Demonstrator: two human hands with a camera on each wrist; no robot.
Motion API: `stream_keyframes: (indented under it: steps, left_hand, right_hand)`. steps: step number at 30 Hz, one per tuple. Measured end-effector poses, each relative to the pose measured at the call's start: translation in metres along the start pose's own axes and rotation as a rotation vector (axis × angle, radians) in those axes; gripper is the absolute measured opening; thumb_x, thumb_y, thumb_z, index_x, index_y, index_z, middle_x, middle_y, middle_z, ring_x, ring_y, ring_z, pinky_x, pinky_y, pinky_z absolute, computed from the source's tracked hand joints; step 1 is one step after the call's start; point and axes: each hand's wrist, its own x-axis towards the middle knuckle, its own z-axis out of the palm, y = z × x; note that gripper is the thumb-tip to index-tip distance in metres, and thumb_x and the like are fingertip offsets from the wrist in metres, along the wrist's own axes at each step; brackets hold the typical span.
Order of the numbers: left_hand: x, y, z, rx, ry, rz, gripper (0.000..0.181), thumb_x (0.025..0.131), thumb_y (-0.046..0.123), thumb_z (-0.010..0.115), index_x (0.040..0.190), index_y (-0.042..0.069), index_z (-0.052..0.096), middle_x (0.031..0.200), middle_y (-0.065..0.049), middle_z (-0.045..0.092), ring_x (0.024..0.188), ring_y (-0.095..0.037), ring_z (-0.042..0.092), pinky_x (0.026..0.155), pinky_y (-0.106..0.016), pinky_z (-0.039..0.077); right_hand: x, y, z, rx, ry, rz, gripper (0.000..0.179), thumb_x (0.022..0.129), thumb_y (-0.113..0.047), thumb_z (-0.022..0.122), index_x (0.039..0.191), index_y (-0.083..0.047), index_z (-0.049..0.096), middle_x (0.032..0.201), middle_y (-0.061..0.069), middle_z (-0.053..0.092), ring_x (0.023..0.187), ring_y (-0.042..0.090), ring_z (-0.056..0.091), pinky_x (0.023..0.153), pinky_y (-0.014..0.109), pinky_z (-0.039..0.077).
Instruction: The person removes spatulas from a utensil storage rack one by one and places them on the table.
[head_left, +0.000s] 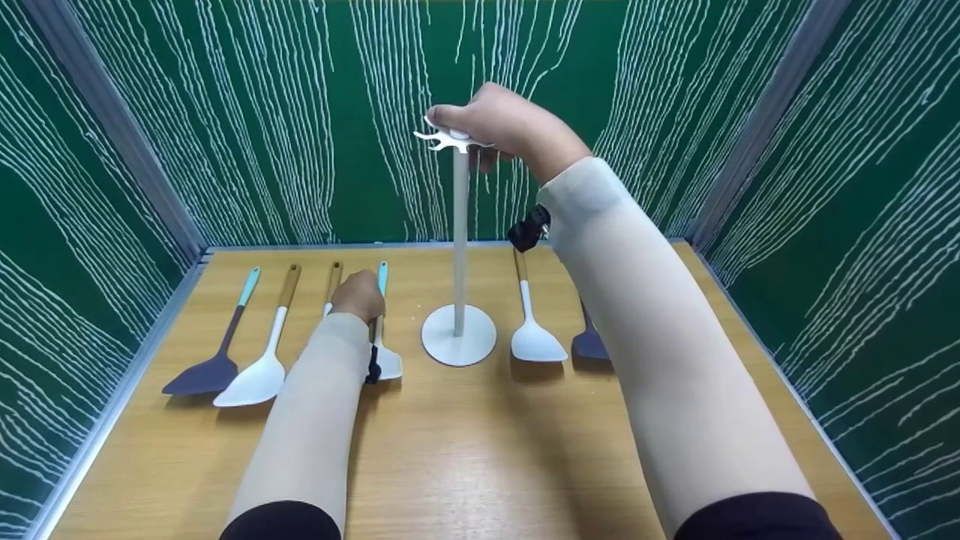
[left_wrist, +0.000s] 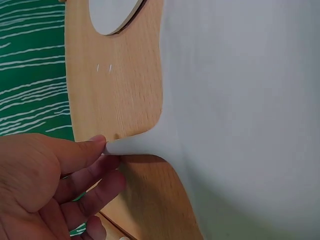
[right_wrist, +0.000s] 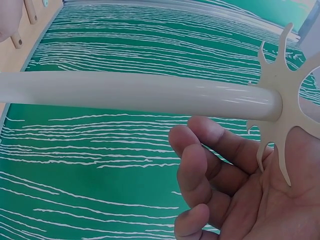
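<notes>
My left hand pinches the neck of a white spatula between thumb and fingers; its broad blade fills the right of the left wrist view. A turquoise handle end shows just beyond this hand. At the centre stands a white utensil stand, upright on a round base, with a crown of curved hooks on top. My right hand holds that crown, thumb over its top and the other fingers bent below, beside the pole. The thumb is hidden in the right wrist view.
Left on the wooden table lie a dark spatula, a white spatula and a wooden handle. Right of the base are another white spatula and a dark one, partly behind my arm. Green white-streaked walls surround the table.
</notes>
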Motion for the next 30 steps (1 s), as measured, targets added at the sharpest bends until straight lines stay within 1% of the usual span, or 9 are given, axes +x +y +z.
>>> stream_keyframes:
  steps: [6, 13, 16, 20, 22, 24, 27, 29, 30]
  left_hand:
    - [-0.008, 0.002, -0.001, -0.035, -0.001, 0.002, 0.019, 0.109, -0.002, 0.064, 0.124, 0.0, 0.075, 0.111, -0.017, 0.071, 0.097, -0.032, 0.066, 0.078, -0.04, 0.058]
    - [-0.009, 0.0, -0.001, -0.007, 0.001, 0.018, 0.01, 0.104, -0.002, 0.07, 0.11, 0.0, 0.078, 0.099, -0.013, 0.072, 0.085, -0.027, 0.064, 0.069, -0.035, 0.054]
    - [-0.022, 0.004, -0.01, -0.036, -0.037, 0.003, 0.012, 0.105, 0.0, 0.071, 0.113, -0.001, 0.081, 0.103, -0.016, 0.076, 0.088, -0.028, 0.068, 0.069, -0.034, 0.054]
    - [-0.039, 0.009, -0.029, -0.106, -0.102, -0.027, 0.022, 0.111, 0.008, 0.069, 0.126, -0.001, 0.081, 0.114, -0.019, 0.076, 0.101, -0.032, 0.072, 0.074, -0.033, 0.055]
    - [-0.04, 0.009, -0.037, -0.121, -0.114, -0.034, 0.026, 0.114, 0.013, 0.067, 0.131, 0.0, 0.08, 0.112, -0.017, 0.073, 0.102, -0.032, 0.071, 0.074, -0.033, 0.055]
    - [-0.035, 0.005, -0.04, -0.125, -0.102, -0.025, 0.028, 0.116, 0.019, 0.066, 0.133, 0.001, 0.079, 0.109, -0.015, 0.071, 0.097, -0.03, 0.07, 0.074, -0.034, 0.055]
    - [-0.024, -0.002, -0.042, -0.119, -0.044, 0.014, 0.032, 0.117, 0.025, 0.065, 0.138, 0.003, 0.076, 0.118, -0.015, 0.073, 0.102, -0.03, 0.071, 0.086, -0.04, 0.063]
    - [-0.019, -0.006, -0.045, -0.133, -0.006, 0.041, 0.036, 0.118, 0.027, 0.064, 0.143, 0.003, 0.072, 0.133, -0.018, 0.074, 0.113, -0.033, 0.072, 0.101, -0.048, 0.065]
    - [-0.019, -0.007, -0.047, -0.148, 0.008, 0.05, 0.038, 0.118, 0.027, 0.063, 0.147, 0.003, 0.07, 0.142, -0.019, 0.072, 0.122, -0.036, 0.071, 0.11, -0.052, 0.063]
  right_hand:
    - [0.0, 0.0, 0.0, -0.005, 0.0, -0.005, 0.062, 0.11, -0.073, 0.056, 0.116, -0.015, 0.077, 0.106, 0.003, 0.073, 0.083, 0.021, 0.077, 0.073, 0.03, 0.053]
    - [-0.001, -0.001, 0.0, 0.003, -0.005, -0.001, 0.062, 0.11, -0.072, 0.056, 0.116, -0.014, 0.077, 0.102, 0.001, 0.073, 0.083, 0.022, 0.077, 0.082, 0.034, 0.054]
    - [0.0, 0.0, -0.001, 0.003, -0.001, -0.016, 0.06, 0.111, -0.07, 0.056, 0.109, -0.014, 0.078, 0.097, 0.001, 0.074, 0.078, 0.02, 0.076, 0.077, 0.032, 0.053]
    - [0.003, 0.001, 0.0, 0.05, 0.032, -0.031, 0.055, 0.113, -0.064, 0.059, 0.099, -0.015, 0.078, 0.09, 0.0, 0.074, 0.075, 0.017, 0.074, 0.069, 0.025, 0.055]
    - [0.004, 0.002, 0.001, 0.079, 0.059, -0.035, 0.057, 0.114, -0.064, 0.058, 0.093, -0.015, 0.078, 0.086, -0.001, 0.074, 0.075, 0.016, 0.071, 0.068, 0.024, 0.054]
    - [0.004, 0.003, 0.001, 0.101, 0.086, -0.044, 0.06, 0.114, -0.066, 0.056, 0.088, -0.015, 0.076, 0.083, -0.002, 0.074, 0.077, 0.016, 0.07, 0.071, 0.024, 0.055]
    - [0.002, 0.007, 0.002, 0.181, 0.111, -0.064, 0.067, 0.114, -0.07, 0.052, 0.089, -0.013, 0.075, 0.09, -0.002, 0.076, 0.084, 0.016, 0.069, 0.079, 0.029, 0.055]
    - [0.0, 0.009, 0.002, 0.253, 0.118, -0.081, 0.067, 0.114, -0.071, 0.049, 0.098, -0.013, 0.078, 0.1, -0.001, 0.076, 0.091, 0.018, 0.072, 0.086, 0.031, 0.057]
    - [-0.001, 0.011, 0.001, 0.295, 0.12, -0.085, 0.067, 0.114, -0.071, 0.048, 0.104, -0.013, 0.08, 0.105, 0.0, 0.076, 0.094, 0.018, 0.073, 0.09, 0.032, 0.058]
